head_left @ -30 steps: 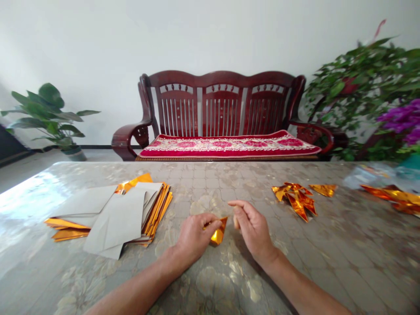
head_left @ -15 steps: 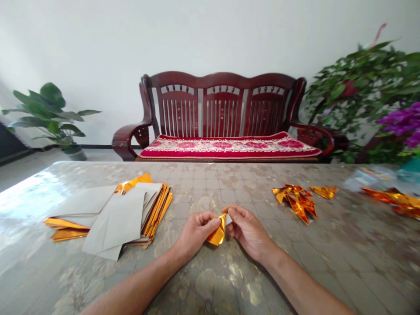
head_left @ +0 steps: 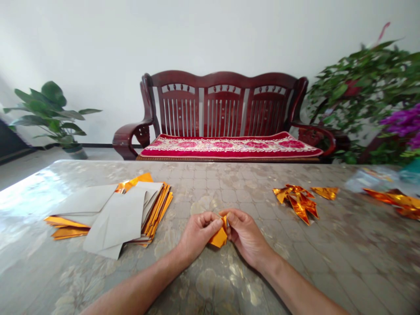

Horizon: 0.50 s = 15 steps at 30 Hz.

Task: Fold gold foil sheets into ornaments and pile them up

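Both hands [head_left: 223, 229] pinch gold foil piece [head_left: 219, 238]; paper stack [head_left: 114, 214] left, folded foils [head_left: 297, 199] right.

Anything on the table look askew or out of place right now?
Only small things. The stack of gold foil sheets on the left is fanned out, its top grey-backed sheets skewed over the edges. Both hands, left hand and right hand, pinch the folded gold piece. No spill or damage shows.
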Tool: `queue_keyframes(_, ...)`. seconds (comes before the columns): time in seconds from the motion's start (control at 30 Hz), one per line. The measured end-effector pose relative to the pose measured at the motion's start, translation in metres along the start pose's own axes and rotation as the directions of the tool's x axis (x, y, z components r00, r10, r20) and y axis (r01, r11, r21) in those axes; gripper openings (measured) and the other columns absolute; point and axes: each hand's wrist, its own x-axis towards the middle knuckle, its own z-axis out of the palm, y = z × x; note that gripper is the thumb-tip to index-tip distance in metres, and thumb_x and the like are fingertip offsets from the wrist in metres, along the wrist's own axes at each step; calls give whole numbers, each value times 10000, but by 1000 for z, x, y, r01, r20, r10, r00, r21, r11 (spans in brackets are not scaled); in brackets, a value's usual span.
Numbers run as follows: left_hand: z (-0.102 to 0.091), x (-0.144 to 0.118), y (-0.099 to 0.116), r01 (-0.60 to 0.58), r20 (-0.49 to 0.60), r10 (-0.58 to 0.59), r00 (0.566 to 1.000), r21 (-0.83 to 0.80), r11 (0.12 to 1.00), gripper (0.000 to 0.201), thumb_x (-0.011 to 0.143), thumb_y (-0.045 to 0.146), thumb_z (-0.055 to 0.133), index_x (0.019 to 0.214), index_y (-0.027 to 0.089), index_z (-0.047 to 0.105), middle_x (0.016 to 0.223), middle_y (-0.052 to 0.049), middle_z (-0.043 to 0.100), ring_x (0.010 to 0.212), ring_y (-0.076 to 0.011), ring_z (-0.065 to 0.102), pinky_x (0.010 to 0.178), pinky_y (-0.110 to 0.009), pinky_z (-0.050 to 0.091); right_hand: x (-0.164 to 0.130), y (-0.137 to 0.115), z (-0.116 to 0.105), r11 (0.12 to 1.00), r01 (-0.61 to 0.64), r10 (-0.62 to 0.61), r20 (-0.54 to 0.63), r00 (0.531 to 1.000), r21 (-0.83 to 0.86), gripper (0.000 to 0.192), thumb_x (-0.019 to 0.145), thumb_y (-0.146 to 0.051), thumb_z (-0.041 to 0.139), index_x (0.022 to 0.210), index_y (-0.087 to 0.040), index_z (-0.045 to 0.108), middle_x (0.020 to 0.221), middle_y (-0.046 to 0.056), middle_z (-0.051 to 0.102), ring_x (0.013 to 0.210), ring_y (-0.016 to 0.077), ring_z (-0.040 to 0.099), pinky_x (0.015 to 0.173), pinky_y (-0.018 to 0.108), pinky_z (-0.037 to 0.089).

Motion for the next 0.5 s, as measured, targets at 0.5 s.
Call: queue_keyframes(0.5,2,-7,4,-15,-224,162,961,543,840,262,852,320,576,670,163,680,593,10,661,550,-107,575,536,-189,389,-5,0,1,864,247,-307,-71,949,-439,297,751,-454,762,841,-170,769,570,-24,588,500,94,498,492,214,405)
